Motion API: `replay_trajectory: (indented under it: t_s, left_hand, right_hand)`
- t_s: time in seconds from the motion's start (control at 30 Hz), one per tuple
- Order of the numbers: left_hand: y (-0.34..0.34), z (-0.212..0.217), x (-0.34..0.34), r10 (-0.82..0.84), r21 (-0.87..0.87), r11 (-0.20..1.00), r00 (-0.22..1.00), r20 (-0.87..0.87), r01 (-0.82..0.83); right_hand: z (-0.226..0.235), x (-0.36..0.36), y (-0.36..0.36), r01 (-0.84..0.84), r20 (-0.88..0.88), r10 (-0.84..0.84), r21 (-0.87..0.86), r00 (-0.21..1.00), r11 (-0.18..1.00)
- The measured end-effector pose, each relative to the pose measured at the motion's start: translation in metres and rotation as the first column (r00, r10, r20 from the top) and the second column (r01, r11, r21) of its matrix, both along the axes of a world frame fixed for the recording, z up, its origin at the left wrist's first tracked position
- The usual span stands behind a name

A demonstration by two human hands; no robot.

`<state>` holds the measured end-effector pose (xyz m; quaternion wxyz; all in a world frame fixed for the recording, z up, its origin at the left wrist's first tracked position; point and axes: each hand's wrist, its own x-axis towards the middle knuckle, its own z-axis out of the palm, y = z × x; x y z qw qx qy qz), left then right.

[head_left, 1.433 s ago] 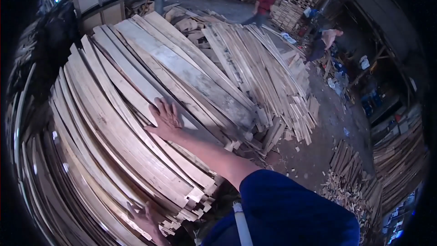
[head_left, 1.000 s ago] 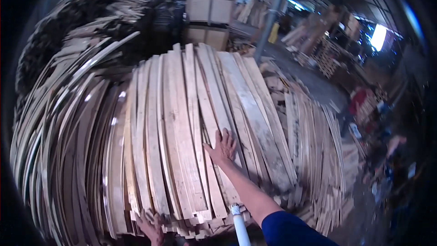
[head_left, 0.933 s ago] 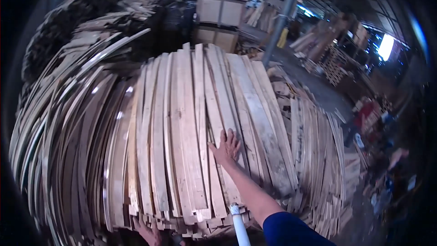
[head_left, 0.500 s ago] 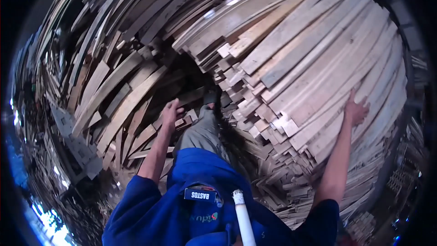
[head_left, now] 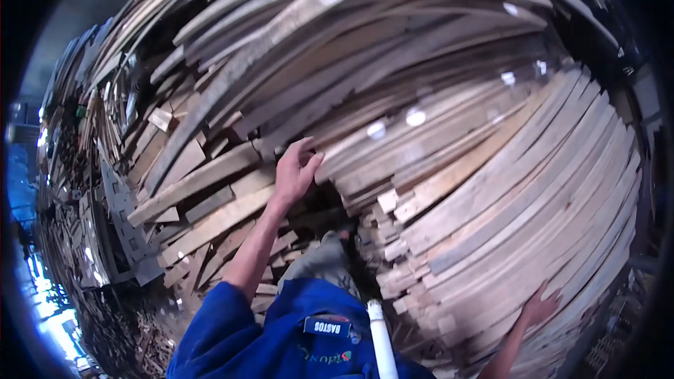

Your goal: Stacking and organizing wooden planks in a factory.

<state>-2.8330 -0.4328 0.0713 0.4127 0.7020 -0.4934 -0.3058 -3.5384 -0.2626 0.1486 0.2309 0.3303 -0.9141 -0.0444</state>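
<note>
My left hand (head_left: 296,170) is raised beside the ends of the stacked boards, its thumb apart from the curved fingers and nothing visibly held. Whether its fingertips touch any wood I cannot tell. On the right, my right hand (head_left: 540,307) lies spread on the side of a large stack of long, thin wooden boards (head_left: 505,217). The boards' stepped ends face the dark gap near my legs. Just left of my left forearm, loose thick planks (head_left: 203,182) lie at a slant.
More long boards (head_left: 330,0) arch across the far side. Small wood offcuts (head_left: 133,330) litter the lower left. A pale perforated panel (head_left: 126,224) leans at left. A lit white cigarette (head_left: 382,340) juts into the lower middle, before my blue garment (head_left: 281,351).
My left hand has gone forward and right, from beside my leg to the board ends. The view has tilted toward the far boards. My right hand still rests on the stack.
</note>
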Motion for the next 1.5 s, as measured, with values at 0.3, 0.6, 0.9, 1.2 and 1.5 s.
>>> replay_trajectory:
  t_s: [0.3,0.6,0.9,1.2,1.5]
  left_hand:
    - [-0.123,0.167,0.087,0.058,-0.092,0.995,0.564,0.823,0.032]
    - [-0.176,0.196,0.165,-0.283,0.08,0.95,0.72,0.634,0.302]
    - [-0.116,0.35,0.075,-0.441,0.376,0.897,0.526,0.727,0.232]
    - [0.053,0.335,0.117,-0.128,0.568,0.82,0.99,0.064,0.069]
    - [0.093,0.158,0.056,-0.323,0.352,0.519,0.56,-0.763,0.779]
  right_hand:
    - [0.022,0.028,-0.012,0.047,0.033,-0.046,-0.039,0.998,0.998]
    - [0.013,0.017,-0.006,0.006,0.013,-0.005,-0.12,1.0,0.993]
    - [0.016,0.015,-0.002,0.022,0.048,-0.015,-0.157,0.999,0.987]
    - [0.02,0.023,-0.001,0.023,0.011,-0.021,-0.158,1.0,0.987]
    - [0.012,0.013,0.006,0.105,0.101,-0.096,-0.09,0.99,0.99]
